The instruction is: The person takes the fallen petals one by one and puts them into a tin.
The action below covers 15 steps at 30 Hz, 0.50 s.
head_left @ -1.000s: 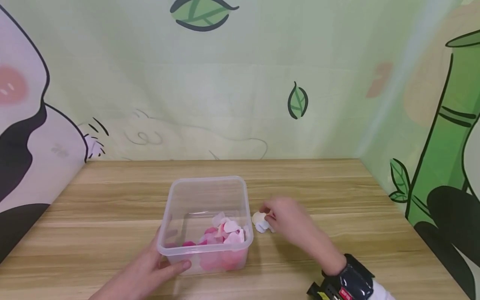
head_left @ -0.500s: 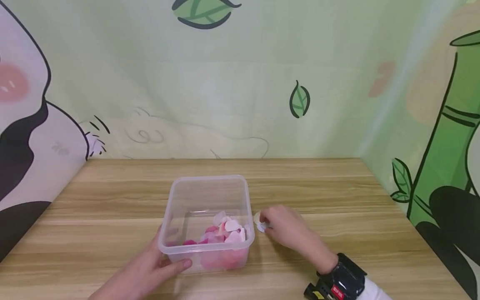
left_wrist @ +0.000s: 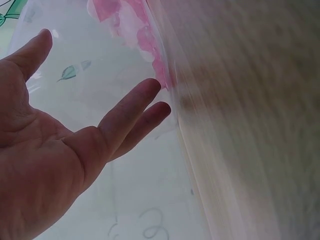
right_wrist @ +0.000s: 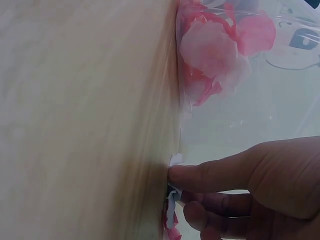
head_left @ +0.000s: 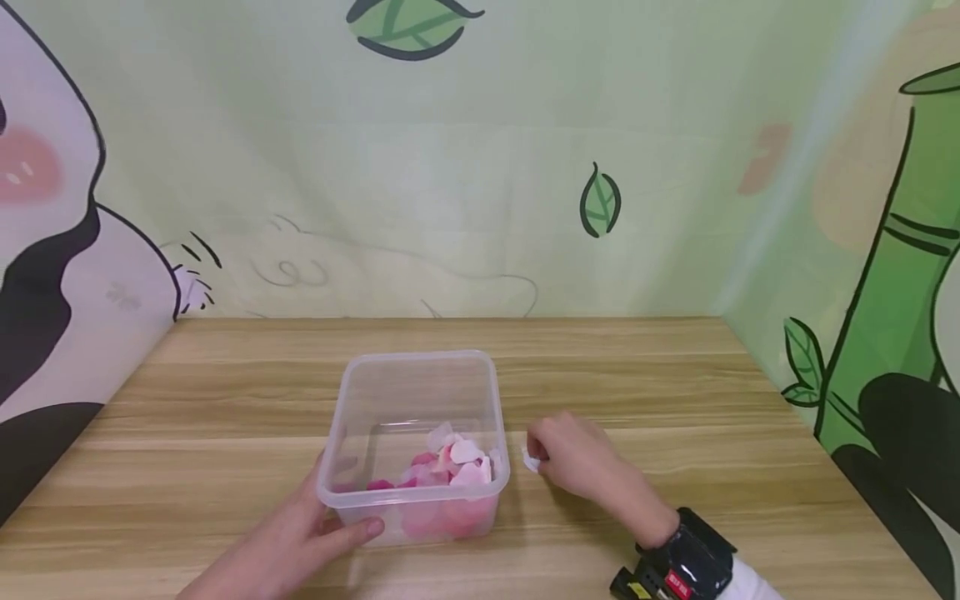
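Observation:
A clear plastic box (head_left: 420,500) stands on the wooden table, with pink and white petals (head_left: 450,467) heaped in its right front part. At its left front corner, my left hand (head_left: 292,533) rests against the walls, thumb on the front. The left wrist view shows the left hand's fingers (left_wrist: 130,107) straight and spread. To the right of the box, my right hand (head_left: 581,458) pinches some petals (head_left: 531,460) low at the tabletop. White and pink petals (right_wrist: 172,205) show at the right thumb and fingertips in the right wrist view; my hand partly hides them.
The wooden table (head_left: 247,367) runs back to a printed cloth backdrop (head_left: 450,183) with leaves and pandas. A black strapped device (head_left: 686,554) sits on my right wrist.
My right hand has come down onto the loose petals beside the box, which are now mostly covered by it, and shifted slightly right. My left hand and the box stay put.

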Tool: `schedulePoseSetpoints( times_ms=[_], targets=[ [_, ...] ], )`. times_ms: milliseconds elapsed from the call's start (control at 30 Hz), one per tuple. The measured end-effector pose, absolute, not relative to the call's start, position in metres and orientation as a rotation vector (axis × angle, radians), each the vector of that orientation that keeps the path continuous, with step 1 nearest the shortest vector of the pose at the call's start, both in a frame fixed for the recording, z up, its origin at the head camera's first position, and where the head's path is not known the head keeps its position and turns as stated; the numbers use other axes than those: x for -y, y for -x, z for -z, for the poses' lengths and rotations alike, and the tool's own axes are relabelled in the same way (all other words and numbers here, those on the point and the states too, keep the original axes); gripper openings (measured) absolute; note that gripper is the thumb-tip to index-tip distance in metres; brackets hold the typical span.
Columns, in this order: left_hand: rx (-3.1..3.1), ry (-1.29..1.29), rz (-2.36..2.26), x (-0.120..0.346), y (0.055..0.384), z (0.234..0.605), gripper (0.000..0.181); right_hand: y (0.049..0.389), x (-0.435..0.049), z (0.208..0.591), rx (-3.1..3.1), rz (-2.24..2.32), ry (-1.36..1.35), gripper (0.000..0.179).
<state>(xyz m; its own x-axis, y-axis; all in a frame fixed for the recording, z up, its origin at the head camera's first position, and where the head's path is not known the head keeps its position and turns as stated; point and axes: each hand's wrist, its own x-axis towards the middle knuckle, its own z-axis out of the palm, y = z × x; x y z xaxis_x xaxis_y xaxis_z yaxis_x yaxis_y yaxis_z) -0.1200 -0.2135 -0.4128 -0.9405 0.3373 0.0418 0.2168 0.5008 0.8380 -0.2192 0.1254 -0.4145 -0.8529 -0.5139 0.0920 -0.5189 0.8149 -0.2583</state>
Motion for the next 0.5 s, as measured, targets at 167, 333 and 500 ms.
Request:
schedulePoseSetpoints(
  times_ms=[167, 333, 500],
  targets=[
    [-2.599, -0.468, -1.425, 0.214, 0.120, 0.413, 0.104, 0.220, -0.128, 0.411, 3.012, -0.466, -0.814, 0.023],
    [-2.611, -0.474, -1.424, 0.214, 0.121, 0.414, 0.105, 0.221, -0.132, 0.401, 2.978, -0.547, -0.807, 0.018],
    [-2.626, -0.501, -1.427, 0.213, 0.121, 0.414, 0.105, 0.221, -0.136, 0.390, 2.966, -0.642, -0.798, 0.010]
  ],
)
